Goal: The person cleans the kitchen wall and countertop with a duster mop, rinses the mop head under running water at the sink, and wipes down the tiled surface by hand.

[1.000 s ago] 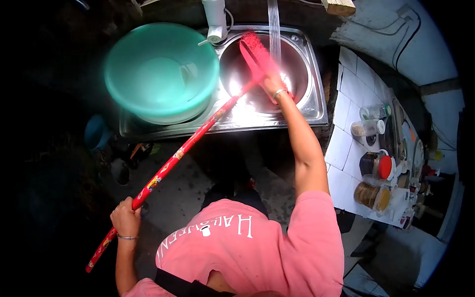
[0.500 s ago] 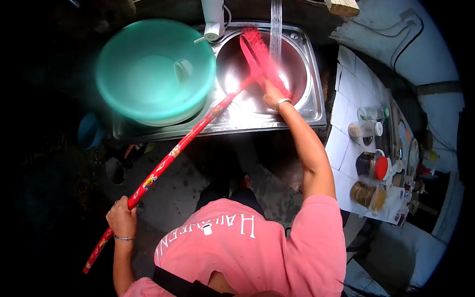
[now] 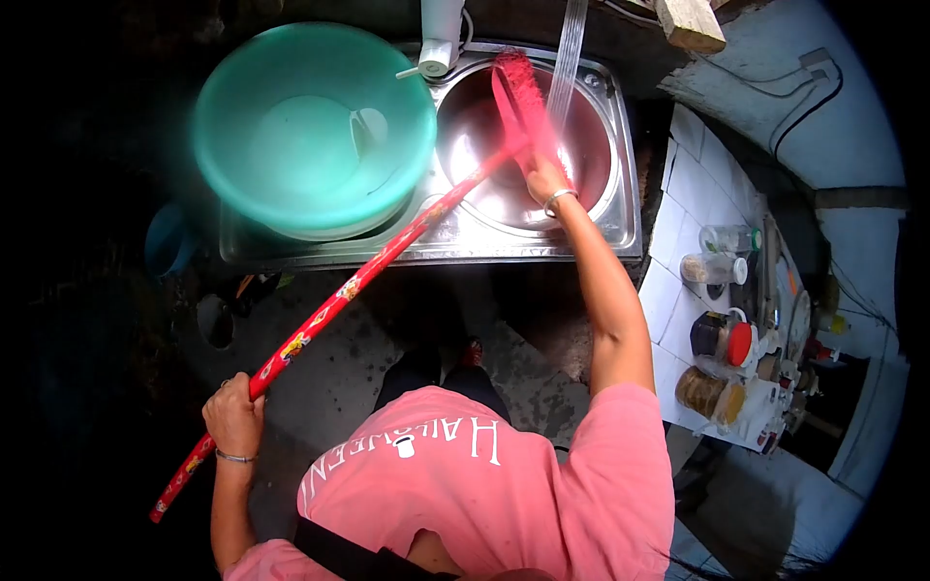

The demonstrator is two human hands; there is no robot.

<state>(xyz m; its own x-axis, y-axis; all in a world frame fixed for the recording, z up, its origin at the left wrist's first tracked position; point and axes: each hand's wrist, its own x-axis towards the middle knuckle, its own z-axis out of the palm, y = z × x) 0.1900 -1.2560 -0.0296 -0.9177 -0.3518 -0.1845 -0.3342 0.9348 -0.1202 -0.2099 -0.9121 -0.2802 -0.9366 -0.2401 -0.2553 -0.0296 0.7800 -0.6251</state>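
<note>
A broom with a patterned red handle (image 3: 349, 290) slants from lower left up to the sink. Its pink-red bristled head (image 3: 524, 97) is over the round steel sink basin (image 3: 605, 165). My left hand (image 3: 233, 414) is wrapped round the handle near its lower end. At the near end of the broom head, my right hand (image 3: 547, 182) is closed on the bristles; the fingertips are partly hidden. Beside the head, a clear ribbed tube or stream (image 3: 568, 63) comes down into the basin.
On the left side of the sink sits a large green basin (image 3: 218, 165) with a pale object inside. A white tap-like fixture (image 3: 440, 44) stands behind. To the right, a white-tiled counter (image 3: 668, 281) bears several jars (image 3: 712, 395). A blue bucket (image 3: 170, 237) is at left.
The view has shifted slightly, so the sink sits a little further right and up. The broom head is less blurred. Both hands keep their hold on the broom.
</note>
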